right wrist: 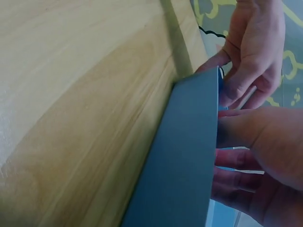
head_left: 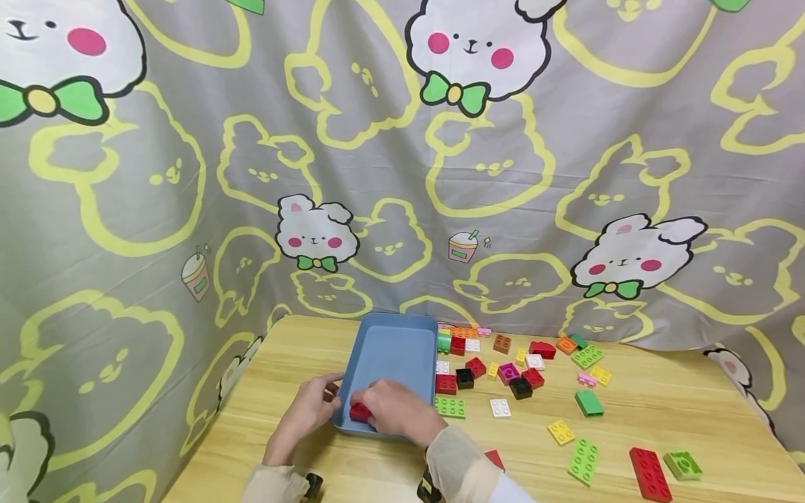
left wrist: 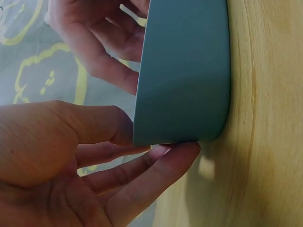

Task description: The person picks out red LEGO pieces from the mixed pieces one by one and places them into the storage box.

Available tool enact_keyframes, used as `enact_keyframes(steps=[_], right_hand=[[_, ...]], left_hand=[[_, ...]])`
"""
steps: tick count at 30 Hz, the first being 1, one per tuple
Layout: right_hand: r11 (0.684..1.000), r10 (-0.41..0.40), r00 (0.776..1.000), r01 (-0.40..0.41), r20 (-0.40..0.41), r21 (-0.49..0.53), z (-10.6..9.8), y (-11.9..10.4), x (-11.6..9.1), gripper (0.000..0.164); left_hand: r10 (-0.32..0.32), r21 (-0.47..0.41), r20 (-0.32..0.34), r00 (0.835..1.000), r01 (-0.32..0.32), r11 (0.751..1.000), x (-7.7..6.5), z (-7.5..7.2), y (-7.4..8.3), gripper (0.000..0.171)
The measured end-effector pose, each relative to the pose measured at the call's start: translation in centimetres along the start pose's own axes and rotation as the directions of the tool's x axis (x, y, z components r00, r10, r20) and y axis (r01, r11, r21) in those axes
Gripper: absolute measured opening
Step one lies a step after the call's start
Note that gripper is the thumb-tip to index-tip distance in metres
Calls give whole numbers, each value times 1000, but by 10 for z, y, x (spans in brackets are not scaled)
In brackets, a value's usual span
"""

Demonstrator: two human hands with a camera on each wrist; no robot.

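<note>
A blue tray (head_left: 393, 353) lies on the wooden table. My left hand (head_left: 308, 406) holds its near left corner; in the left wrist view the thumb is at the rim of the tray wall (left wrist: 184, 80) and the fingers are along the outside. Inside the tray's near end my right hand (head_left: 397, 411) grips a red toy building brick (head_left: 360, 413), whose right part is hidden by the fingers. From the right wrist, the tray wall (right wrist: 175, 151) hides the fingertips and most of the brick.
Right of the tray are scattered many-coloured bricks, among them a black brick (head_left: 520, 388), a white brick (head_left: 500, 408) and a long red brick (head_left: 650, 475). A red piece (head_left: 495, 459) shows beside the right sleeve. A patterned curtain (head_left: 377, 175) hangs behind the table.
</note>
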State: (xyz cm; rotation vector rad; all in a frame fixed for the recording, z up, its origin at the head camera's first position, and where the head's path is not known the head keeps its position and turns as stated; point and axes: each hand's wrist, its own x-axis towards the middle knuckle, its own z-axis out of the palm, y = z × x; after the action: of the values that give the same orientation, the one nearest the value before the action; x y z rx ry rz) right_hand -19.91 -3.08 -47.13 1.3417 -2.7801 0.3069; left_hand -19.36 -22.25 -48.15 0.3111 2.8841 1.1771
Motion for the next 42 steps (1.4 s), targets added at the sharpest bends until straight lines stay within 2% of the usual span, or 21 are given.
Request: enact_keyframes(steps=[10,15,20,24,28,34,38,42], right_hand=[[998,6,1000,-5,15,-65,3,-6,2,24],[996,4,1000,-3,16,-87,1,-6,5,28],[999,1,1000,0,23,-46,-1,-3,3,30],[999,0,999,-1,32,39,-6,0,-4,40],[993,14,1000,-16,21,113,-18,4,-13,50],[968,89,995,-95,36,234,-44,13,-36,47],[970,113,993,-101,-42,221,-59,26,-57,42],[966,155,980,-123,-125,228,-68,42,-74,38]], left_hand=[[5,-4,-3,1000,-5,1000,0,-1,3,48],[0,3,-18,1000,0,1000,2,-2,4,47],[3,6,-14,1000,-3,1000,2,-1,3,47],[1,-1,3,1000,-1,1000,0,0,1,49],[16,-7,1,1000,-16,1000,0,1,0,49],[53,-1,0,999,-53,999,0,2,-2,47],[37,0,1,999,-37,999,0,2,-2,48],[21,2,-3,1000,-21,1000,-1,0,0,48]])
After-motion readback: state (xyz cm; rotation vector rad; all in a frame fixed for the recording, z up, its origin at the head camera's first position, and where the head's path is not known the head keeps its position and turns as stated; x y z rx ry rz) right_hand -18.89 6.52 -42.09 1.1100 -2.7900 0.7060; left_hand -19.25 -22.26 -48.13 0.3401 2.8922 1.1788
